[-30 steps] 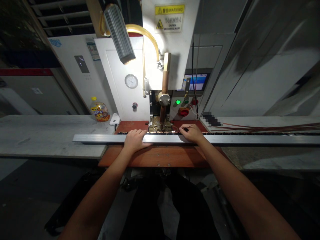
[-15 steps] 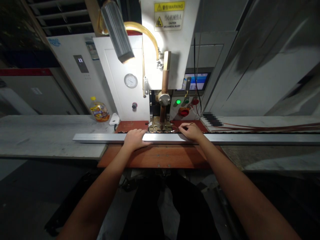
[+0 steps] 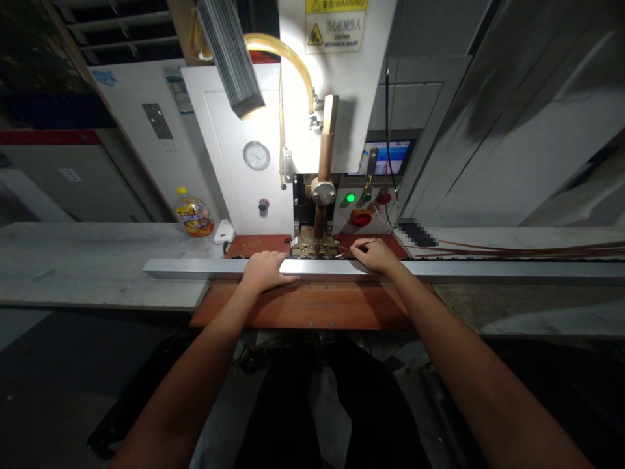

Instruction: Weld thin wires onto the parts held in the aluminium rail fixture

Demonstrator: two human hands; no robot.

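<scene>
A long silver metal bar (image 3: 317, 268) lies crosswise in front of the machine. My left hand (image 3: 266, 271) is closed over it left of the middle, fingers on the far side and thumb along the near face. To the right, my right hand (image 3: 375, 255) rests at the bar's far edge, its fingers pinched on a thin, dark reddish wire; its exact kind is hard to see. The wire's end points toward the metal fixture (image 3: 312, 242) behind the bar. A copper-coloured electrode rod (image 3: 319, 221) comes down onto that fixture, between my hands.
The white machine (image 3: 336, 71) carries a gauge, lit green button and screen. A grey lamp (image 3: 230, 58) hangs at upper left. A yellow-capped bottle (image 3: 194, 213) stands on the left table. Thin reddish wires (image 3: 512, 249) lie on the right. A brown board (image 3: 317, 303) is in front.
The view has shifted slightly. Both hands keep almost the same places on the bar and the wire.
</scene>
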